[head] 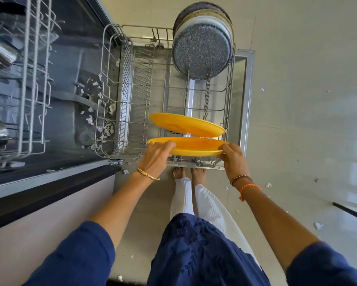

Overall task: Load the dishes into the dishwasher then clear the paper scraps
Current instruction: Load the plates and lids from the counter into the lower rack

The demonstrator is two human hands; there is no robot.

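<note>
The lower dishwasher rack (113,65) is pulled out over the open door. A yellow plate (196,146) stands at the rack's near end; my left hand (156,156) grips its left rim and my right hand (233,159) grips its right rim. A second yellow plate (185,124) leans in the rack just beyond it. Several speckled grey and white plates (201,52) stand on edge at the far end. Paper scraps (103,118) lie on the dishwasher floor to the left of the rack.
The upper rack (32,79) sticks out at the left with metal cups in it. More paper scraps (317,225) dot the tiled floor on the right. My bare feet (189,172) stand at the door's front edge. A dark countertop edge (49,188) runs at the left.
</note>
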